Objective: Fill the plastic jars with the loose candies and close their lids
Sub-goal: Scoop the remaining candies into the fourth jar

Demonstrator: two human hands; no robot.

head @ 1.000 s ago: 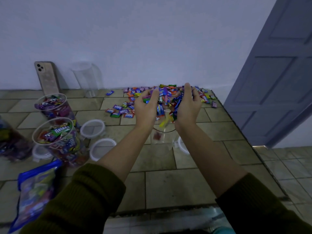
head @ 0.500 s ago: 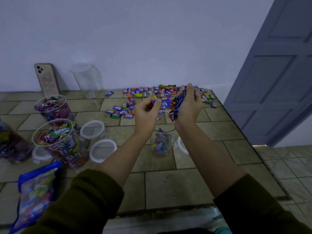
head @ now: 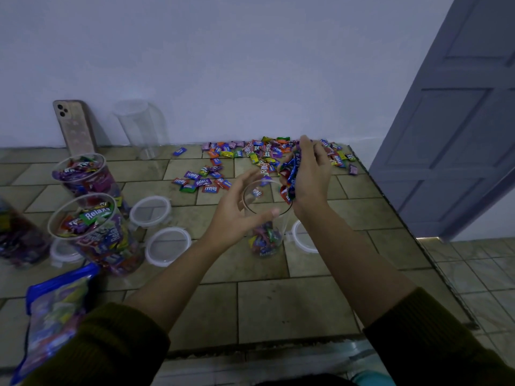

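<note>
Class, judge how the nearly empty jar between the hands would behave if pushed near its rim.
Probably light: the jar holds only a shallow layer of candies. Tall and narrow, it would likely tip. Its smooth clear wall may be slippery.

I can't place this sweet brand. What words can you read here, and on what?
"Relaxa": green wrapper on top of the nearest full jar.
"Relaxa", upside down: red candy lying on the counter.
Bag: print too blurred to read.
Most other wrappers: too small or blurred.
</note>
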